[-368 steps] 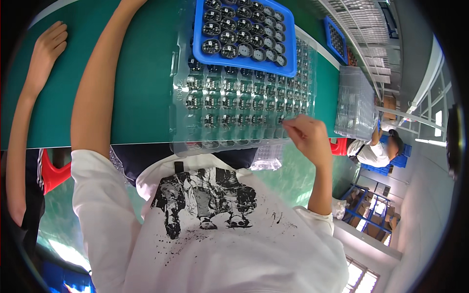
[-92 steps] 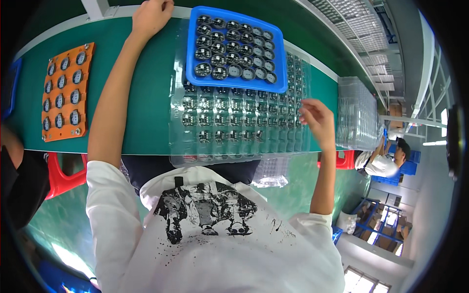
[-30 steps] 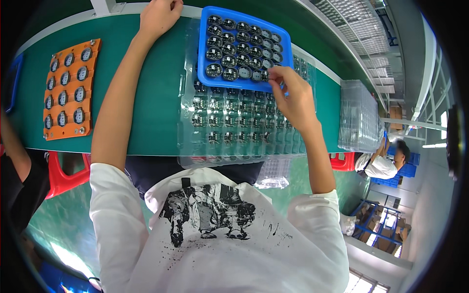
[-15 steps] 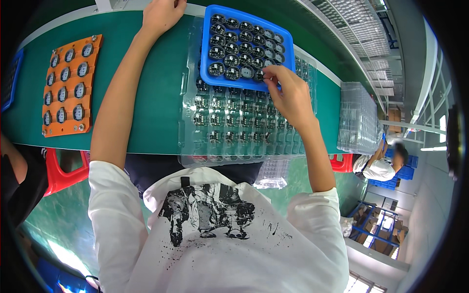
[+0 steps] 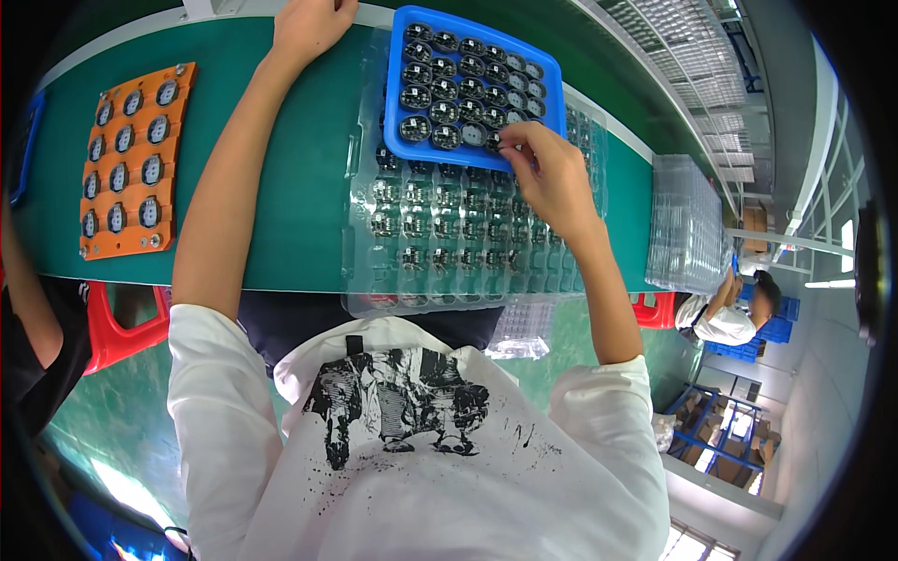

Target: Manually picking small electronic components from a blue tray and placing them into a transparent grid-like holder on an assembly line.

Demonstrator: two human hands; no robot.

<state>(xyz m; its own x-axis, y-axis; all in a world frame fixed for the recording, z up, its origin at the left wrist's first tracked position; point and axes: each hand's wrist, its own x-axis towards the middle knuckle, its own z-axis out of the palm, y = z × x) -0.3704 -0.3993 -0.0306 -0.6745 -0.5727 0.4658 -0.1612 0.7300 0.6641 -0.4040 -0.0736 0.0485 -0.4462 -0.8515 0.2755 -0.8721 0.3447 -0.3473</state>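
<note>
My right hand [image 5: 554, 178] reaches over the near right corner of a blue tray [image 5: 398, 93]. Thumb and forefinger are pinched at a small round black casing with a circuit board [image 5: 493, 142] in the tray's nearest row. Rows of similar round casings fill the tray; several toward the right show plain grey insides. A clear plastic blister tray [image 5: 374, 266] lies under the blue tray, with small electronic boards in its pockets. My left hand [image 5: 313, 33] rests at the bench's far edge, left of the blue tray; its fingers are mostly cut off by the picture's top.
An orange plate [image 5: 140, 238] holding several round parts lies on the green bench [image 5: 299, 215] at left. Stacked clear trays [image 5: 687, 224] stand at the right end. Another person's arm [image 5: 28, 299] is at the left edge, beside a red stool [image 5: 117, 337].
My right hand stays at the same tray corner, its fingertips shifted slightly left. The co-worker's arm at the left has moved up toward the bench. My left hand has not moved.
</note>
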